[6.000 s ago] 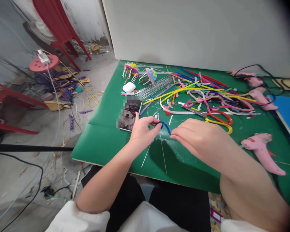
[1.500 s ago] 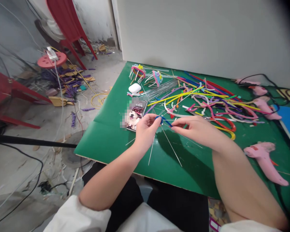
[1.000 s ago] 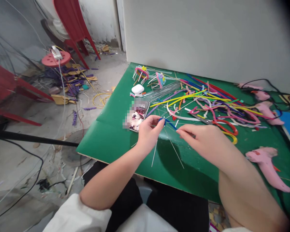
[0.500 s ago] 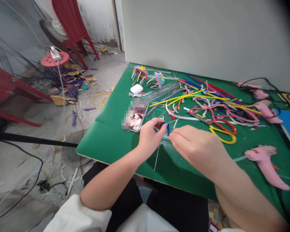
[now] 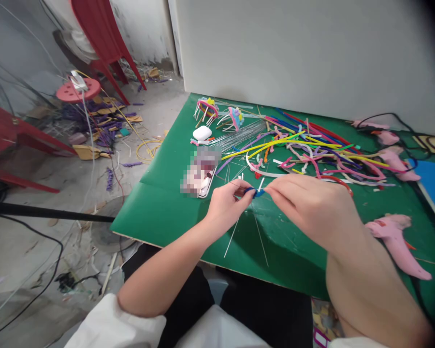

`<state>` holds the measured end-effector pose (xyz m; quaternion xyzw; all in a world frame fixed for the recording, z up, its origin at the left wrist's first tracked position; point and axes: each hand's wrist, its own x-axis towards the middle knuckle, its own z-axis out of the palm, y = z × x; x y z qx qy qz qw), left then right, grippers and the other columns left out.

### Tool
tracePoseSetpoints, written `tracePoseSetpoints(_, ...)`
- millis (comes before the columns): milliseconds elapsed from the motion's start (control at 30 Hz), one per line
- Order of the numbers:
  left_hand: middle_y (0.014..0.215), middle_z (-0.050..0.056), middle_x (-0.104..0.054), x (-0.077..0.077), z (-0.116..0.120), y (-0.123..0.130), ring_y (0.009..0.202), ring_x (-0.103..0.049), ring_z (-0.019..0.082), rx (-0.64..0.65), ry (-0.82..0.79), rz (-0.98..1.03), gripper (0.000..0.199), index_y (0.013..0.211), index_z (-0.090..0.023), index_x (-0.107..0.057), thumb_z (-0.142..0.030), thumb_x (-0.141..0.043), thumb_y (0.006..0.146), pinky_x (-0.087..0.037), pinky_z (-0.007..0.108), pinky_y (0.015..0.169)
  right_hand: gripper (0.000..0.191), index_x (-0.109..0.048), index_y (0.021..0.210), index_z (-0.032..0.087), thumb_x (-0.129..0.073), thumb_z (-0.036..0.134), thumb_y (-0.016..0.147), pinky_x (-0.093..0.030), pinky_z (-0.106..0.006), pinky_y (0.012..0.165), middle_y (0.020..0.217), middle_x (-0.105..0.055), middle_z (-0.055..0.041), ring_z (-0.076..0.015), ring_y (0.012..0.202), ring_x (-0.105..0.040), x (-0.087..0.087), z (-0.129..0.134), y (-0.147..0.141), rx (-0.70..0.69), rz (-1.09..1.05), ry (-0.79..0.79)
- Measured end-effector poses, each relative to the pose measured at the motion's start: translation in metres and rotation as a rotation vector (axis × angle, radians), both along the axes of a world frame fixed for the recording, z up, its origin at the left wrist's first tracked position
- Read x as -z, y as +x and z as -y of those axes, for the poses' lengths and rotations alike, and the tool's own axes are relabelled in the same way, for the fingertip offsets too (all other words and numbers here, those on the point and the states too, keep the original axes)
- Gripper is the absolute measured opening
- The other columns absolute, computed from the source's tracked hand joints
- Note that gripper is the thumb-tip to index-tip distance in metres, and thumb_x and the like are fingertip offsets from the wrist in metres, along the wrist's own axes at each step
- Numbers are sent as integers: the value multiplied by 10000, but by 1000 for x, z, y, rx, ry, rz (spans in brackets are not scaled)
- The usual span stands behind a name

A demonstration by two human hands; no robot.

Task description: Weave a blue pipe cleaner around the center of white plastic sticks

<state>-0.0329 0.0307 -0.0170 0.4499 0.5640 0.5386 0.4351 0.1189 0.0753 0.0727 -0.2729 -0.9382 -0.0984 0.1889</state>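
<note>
A short piece of blue pipe cleaner (image 5: 260, 192) runs between my two hands above the front of the green table. My left hand (image 5: 226, 205) pinches its left end between thumb and fingers. At its right end, the closed fingertips of my right hand (image 5: 308, 208) grip the same piece; the other fingers are curled under. Thin pale wires (image 5: 261, 237) show below the hands, and whether they are held or lie on the table I cannot tell. My right hand covers most of the scissors, leaving part of a red handle (image 5: 343, 182) visible.
Many coloured pipe cleaners (image 5: 322, 150) and a bundle of thin wires (image 5: 244, 136) lie behind my hands. A phone (image 5: 207, 186), a white case (image 5: 202, 133) and two small pipe-cleaner pieces (image 5: 235, 117) are at left. A pink glue gun (image 5: 397, 239) lies at right.
My right hand has shifted slightly right and up. The blue pipe cleaner, upright and curved before, now stretches nearly level between my hands. The scissors have become mostly hidden.
</note>
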Motion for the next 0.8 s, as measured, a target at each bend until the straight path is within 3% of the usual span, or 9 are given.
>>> tracePoseSetpoints(133, 715, 2, -621, -3, 0, -1, 653, -576, 102, -1, -3, -6, 113, 821, -183, -629, -279, -623, 762, -467, 213, 578, 171, -641, 818, 170, -490, 217, 883, -401, -244, 593, 837, -702, -9, -139, 746, -659, 1, -2, 2, 45, -18, -31)
tracePoseSetpoints(500, 709, 24, -643, -10, -5, -1, 653, -610, 103, -20, -101, 262, 176, 838, -142, -653, -274, -656, 722, -463, 183, 529, 211, -643, 835, 179, -461, 261, 902, -409, -246, 599, 827, -712, -9, -149, 739, -670, 4, -4, 3, 81, -19, -121)
tracePoseSetpoints(800, 689, 30, -656, -7, -5, -4, 629, -598, 102, -9, -109, 198, 173, 812, -147, -685, -289, -663, 715, -470, 185, 513, 256, -678, 849, 227, -451, 334, 899, -414, -261, 608, 848, -719, 6, -166, 750, -667, -3, -9, 8, 235, 66, -293)
